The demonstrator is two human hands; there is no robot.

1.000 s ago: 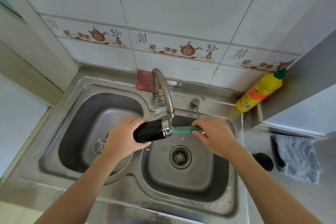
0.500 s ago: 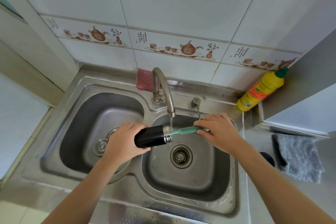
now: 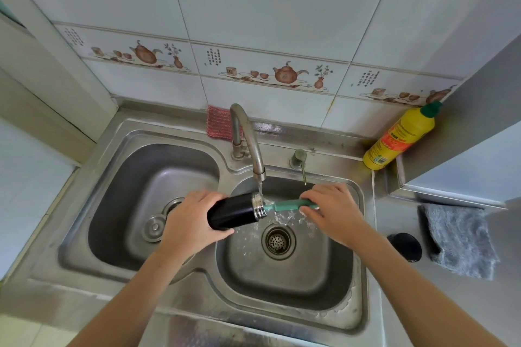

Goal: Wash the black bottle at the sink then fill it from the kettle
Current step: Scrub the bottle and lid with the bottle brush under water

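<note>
— Scrubbing inside the black bottle (image 3: 234, 213) over the right basin of the sink (image 3: 349, 315), under the running tap (image 3: 255, 149). Lying almost level, base to the left, steel neck to the right, directly beneath the stream.

— And the hands?

— Left hand (image 3: 191, 221) wrapped round the bottle's base end, fingers curled over the far side, thumb along the near side. Right hand (image 3: 332, 213) closed round the handle of the green brush (image 3: 287, 205), fingers curled over the top of it.

— Which way from one to the other?

— Straight across. Bottle's long axis left to right, brush handle nearly in line with it, entering the mouth from the right. Head of the brush hidden inside, so depth not readable. Left hand nearer the body of the bottle, right hand set apart from the neck by the bare length of handle.

— Next, then?

— Probably more strokes along that same line; any tilt between handle and neck likely to jam the brush against the rim. Black cap (image 3: 404, 246) waiting on the tabletop to the right, beside the grey cloth (image 3: 459, 242). No kettle in sight; filling not yet begun.
</note>
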